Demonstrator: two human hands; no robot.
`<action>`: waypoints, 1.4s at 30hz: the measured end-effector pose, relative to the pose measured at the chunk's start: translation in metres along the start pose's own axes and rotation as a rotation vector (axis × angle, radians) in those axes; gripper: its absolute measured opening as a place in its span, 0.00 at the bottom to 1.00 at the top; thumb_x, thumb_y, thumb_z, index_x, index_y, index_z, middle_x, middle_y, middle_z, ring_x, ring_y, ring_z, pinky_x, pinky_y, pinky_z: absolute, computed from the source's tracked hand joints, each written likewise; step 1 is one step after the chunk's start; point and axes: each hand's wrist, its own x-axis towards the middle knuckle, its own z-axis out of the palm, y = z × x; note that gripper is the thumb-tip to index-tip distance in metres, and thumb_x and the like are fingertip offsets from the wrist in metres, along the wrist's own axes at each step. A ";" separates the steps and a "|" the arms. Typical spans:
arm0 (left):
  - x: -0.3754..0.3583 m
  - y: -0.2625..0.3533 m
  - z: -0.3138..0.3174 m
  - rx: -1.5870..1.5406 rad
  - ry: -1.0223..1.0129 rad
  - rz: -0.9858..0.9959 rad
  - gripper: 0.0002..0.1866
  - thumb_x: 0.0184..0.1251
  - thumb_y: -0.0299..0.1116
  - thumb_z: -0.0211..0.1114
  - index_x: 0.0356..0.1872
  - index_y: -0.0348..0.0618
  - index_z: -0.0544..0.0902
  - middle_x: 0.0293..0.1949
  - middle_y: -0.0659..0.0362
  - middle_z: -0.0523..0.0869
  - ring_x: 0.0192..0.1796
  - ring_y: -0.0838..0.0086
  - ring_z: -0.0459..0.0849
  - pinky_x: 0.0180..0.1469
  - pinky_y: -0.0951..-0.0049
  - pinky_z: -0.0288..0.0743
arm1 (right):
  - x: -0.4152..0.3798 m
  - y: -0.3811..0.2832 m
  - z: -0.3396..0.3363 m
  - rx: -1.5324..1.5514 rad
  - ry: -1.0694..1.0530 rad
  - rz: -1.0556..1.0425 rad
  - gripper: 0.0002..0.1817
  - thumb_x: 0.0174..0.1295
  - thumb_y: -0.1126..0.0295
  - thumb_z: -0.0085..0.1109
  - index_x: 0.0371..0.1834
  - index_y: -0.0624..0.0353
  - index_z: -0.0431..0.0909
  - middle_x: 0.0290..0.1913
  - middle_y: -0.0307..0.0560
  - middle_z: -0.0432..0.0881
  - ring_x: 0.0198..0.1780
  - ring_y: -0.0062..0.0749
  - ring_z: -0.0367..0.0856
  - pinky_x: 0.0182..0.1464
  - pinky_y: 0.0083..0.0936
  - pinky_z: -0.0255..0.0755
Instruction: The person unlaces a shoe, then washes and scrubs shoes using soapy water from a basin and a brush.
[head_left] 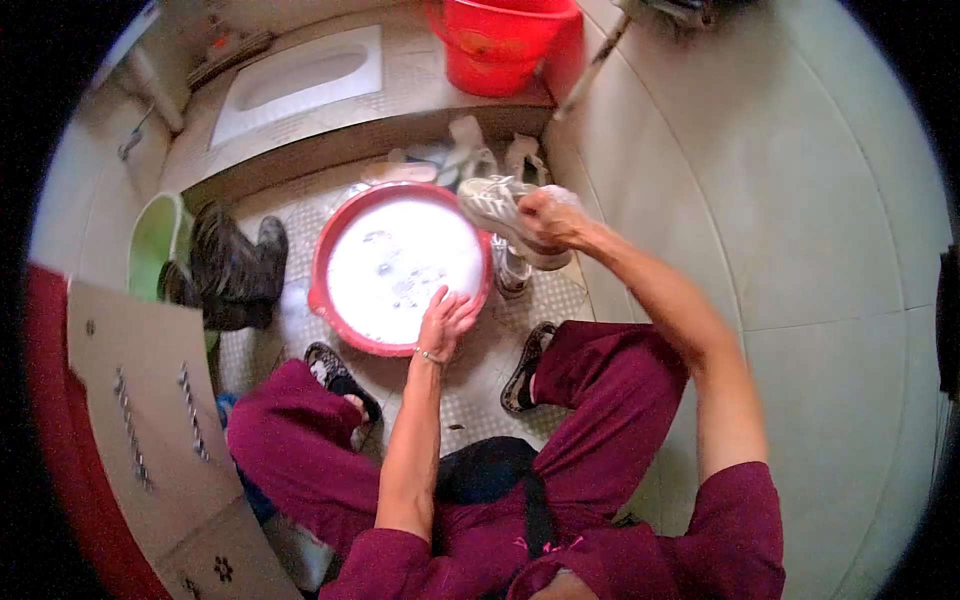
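Observation:
A light-coloured lace-up sneaker [492,204] is gripped in my right hand [553,219], held up just past the right rim of a red basin [320,262]. White foam clings to the back of that hand. Foamy white water [375,290] fills the basin. My left hand [447,318] is over the basin's near rim, palm up, fingers apart, with nothing in it. Below the held sneaker, another shoe [512,272] stands on the floor, partly hidden. More pale shoes [468,150] lie behind the basin.
Dark boots [240,262] and a green bucket [155,245] stand at the left, above a cabinet [150,400]. A red bucket [500,50] and a squat toilet [300,85] are on the raised step. A tiled wall [800,220] bounds the right side.

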 end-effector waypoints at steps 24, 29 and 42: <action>0.082 0.004 -0.134 0.706 0.562 0.098 0.22 0.48 0.31 0.66 0.45 0.32 0.75 0.39 0.53 0.81 0.40 0.69 0.78 0.44 0.71 0.71 | 0.053 -0.073 0.336 0.948 0.085 0.787 0.20 0.56 0.58 0.50 0.36 0.69 0.76 0.29 0.53 0.81 0.34 0.35 0.78 0.38 0.32 0.70; 0.115 -0.001 -0.132 1.192 0.615 0.134 0.24 0.41 0.37 0.71 0.38 0.30 0.78 0.33 0.47 0.83 0.35 0.64 0.81 0.40 0.68 0.74 | 0.052 -0.040 0.398 0.863 0.070 1.030 0.28 0.58 0.51 0.45 0.48 0.68 0.73 0.45 0.58 0.77 0.48 0.43 0.74 0.50 0.32 0.66; 0.122 0.026 -0.133 0.768 0.452 -0.254 0.18 0.45 0.38 0.67 0.31 0.31 0.82 0.33 0.54 0.83 0.38 0.68 0.82 0.41 0.68 0.73 | 0.046 -0.032 0.355 1.700 -0.340 1.410 0.24 0.59 0.56 0.47 0.50 0.64 0.72 0.47 0.51 0.76 0.49 0.38 0.72 0.52 0.33 0.65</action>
